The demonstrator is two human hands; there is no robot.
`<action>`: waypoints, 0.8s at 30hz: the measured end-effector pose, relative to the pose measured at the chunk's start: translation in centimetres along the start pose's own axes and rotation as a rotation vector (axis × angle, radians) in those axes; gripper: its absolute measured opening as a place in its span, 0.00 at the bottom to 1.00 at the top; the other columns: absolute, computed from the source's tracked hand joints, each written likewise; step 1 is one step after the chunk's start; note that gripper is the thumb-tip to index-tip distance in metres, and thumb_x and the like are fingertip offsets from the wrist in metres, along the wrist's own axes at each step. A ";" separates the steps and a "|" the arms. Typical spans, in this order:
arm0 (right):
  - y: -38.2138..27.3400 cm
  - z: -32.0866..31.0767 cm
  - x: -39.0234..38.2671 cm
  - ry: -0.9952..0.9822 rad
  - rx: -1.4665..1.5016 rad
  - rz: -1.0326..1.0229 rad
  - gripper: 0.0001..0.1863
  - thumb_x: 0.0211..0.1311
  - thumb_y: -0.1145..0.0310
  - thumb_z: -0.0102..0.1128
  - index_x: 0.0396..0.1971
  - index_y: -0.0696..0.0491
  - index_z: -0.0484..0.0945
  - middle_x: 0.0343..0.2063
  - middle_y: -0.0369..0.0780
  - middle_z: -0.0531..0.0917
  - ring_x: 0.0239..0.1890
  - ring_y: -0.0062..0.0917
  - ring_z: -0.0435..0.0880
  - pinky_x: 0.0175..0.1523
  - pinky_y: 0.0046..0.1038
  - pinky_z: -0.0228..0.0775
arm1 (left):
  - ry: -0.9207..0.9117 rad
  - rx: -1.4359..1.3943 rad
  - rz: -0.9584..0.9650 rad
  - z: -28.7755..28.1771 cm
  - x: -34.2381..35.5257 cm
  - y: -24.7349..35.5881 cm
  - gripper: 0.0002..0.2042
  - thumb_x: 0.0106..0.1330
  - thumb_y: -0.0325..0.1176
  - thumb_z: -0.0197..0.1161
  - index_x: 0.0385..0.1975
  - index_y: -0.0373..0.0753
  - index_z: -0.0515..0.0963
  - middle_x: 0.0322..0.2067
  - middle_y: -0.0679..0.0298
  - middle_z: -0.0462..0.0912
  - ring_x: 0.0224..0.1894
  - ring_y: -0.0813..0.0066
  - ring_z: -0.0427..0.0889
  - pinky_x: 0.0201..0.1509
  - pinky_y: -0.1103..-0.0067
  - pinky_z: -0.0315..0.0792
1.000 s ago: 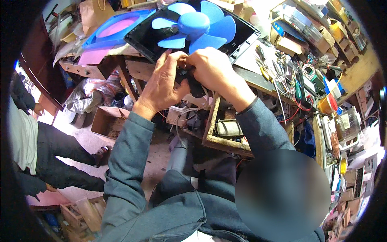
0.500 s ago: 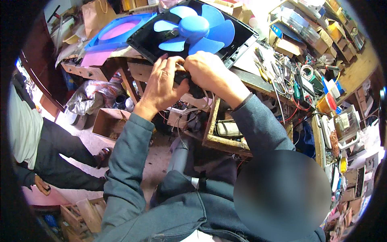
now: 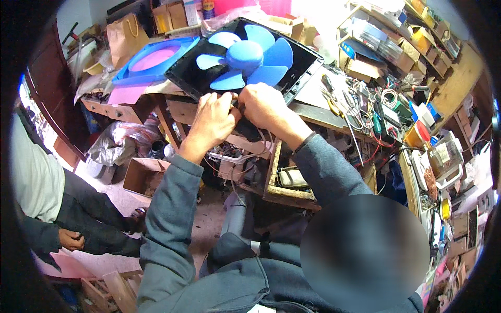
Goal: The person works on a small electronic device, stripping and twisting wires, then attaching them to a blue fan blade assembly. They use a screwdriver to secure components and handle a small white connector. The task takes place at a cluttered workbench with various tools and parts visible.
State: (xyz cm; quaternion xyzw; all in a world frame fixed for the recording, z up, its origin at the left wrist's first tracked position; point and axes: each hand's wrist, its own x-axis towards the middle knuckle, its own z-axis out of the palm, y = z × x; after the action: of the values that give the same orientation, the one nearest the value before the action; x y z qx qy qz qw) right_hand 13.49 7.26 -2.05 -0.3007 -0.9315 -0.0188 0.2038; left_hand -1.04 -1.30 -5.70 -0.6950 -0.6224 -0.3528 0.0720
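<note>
A fan with blue blades [image 3: 245, 56] sits in a square black housing [image 3: 180, 78], tilted at the bench's near edge. Right below the blades, at the housing's near edge, both my hands meet. My left hand [image 3: 211, 122] has its fingers bent and pinched together. Beside it my right hand [image 3: 265, 107] is closed, knuckles up, its fingertips turned toward the left ones. Whatever small part they grip is hidden by the fingers. Under them shows a dark piece [image 3: 249, 129], with a pale cable [image 3: 261, 148] hanging below.
A blue frame with a round opening [image 3: 177, 57] lies left of the fan. Pliers, screwdrivers and wires [image 3: 355, 107] crowd the bench to the right. Below my right forearm, a wooden drawer [image 3: 271, 177] stands open. Another person [image 3: 39, 182] is at the left, near a cardboard box [image 3: 138, 177].
The view has shifted, so the fan and bench sit lower in it. My left fingers have drawn in closer to the right hand. The other person's hand has moved toward their leg.
</note>
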 end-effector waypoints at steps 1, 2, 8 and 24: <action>0.0 0.1 0.0 -0.003 0.017 0.011 0.07 0.47 0.72 0.63 0.27 0.53 0.87 0.27 0.49 0.86 0.34 0.45 0.87 0.42 0.42 0.80 | 0.023 -0.018 0.005 0.1 0.0 0.4 0.13 0.59 0.35 0.60 0.39 0.34 0.80 0.38 0.49 0.83 0.46 0.49 0.77 0.56 0.58 0.65; 0.1 0.4 -0.1 0.026 0.021 -0.001 0.07 0.47 0.72 0.62 0.27 0.54 0.86 0.27 0.49 0.85 0.34 0.46 0.86 0.42 0.42 0.79 | 0.047 -0.038 0.009 0.2 0.0 0.8 0.12 0.58 0.35 0.60 0.37 0.35 0.81 0.38 0.49 0.83 0.46 0.50 0.77 0.56 0.58 0.65; 0.8 0.3 -0.2 0.078 0.085 -0.080 0.06 0.46 0.75 0.62 0.26 0.57 0.85 0.27 0.52 0.84 0.35 0.49 0.85 0.42 0.43 0.78 | 0.149 -0.022 -0.001 1.8 0.7 0.2 0.10 0.52 0.32 0.67 0.32 0.36 0.86 0.31 0.51 0.87 0.38 0.50 0.85 0.49 0.61 0.74; 1.5 -0.9 -0.7 -0.028 0.145 -0.060 0.09 0.48 0.76 0.59 0.31 0.55 0.84 0.32 0.51 0.85 0.41 0.47 0.85 0.46 0.44 0.77 | 0.146 -0.018 -0.041 2.3 1.3 -0.4 0.08 0.52 0.25 0.65 0.32 0.33 0.85 0.29 0.48 0.86 0.36 0.53 0.87 0.44 0.66 0.79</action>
State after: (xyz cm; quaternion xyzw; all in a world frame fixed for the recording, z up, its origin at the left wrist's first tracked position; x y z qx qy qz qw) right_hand 15.19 7.92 -1.68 -0.2575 -0.9417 0.0469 0.2115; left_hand -0.50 1.04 -6.78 -0.6550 -0.6264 -0.4097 0.1036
